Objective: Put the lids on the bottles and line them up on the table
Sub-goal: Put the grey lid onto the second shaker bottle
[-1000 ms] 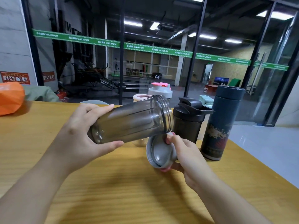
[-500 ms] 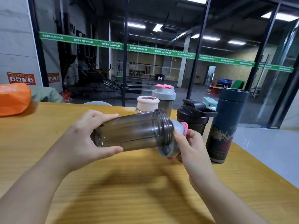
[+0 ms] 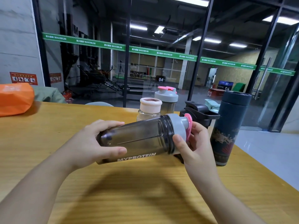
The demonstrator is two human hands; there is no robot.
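One smoky shaker (image 3: 137, 139) marked MYPROTEIN is gripped by the left hand (image 3: 90, 143), its grey lid (image 3: 178, 126) clasped by the right hand (image 3: 195, 143), with four bottles (image 3: 229, 126) counted behind.

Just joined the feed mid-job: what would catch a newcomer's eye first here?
Centre frame, both hands hold a smoky transparent shaker bottle sideways above the wooden table: the left hand grips its body, the right hand holds its grey lid with pink cap. Behind stands a tall dark blue flask, at right.
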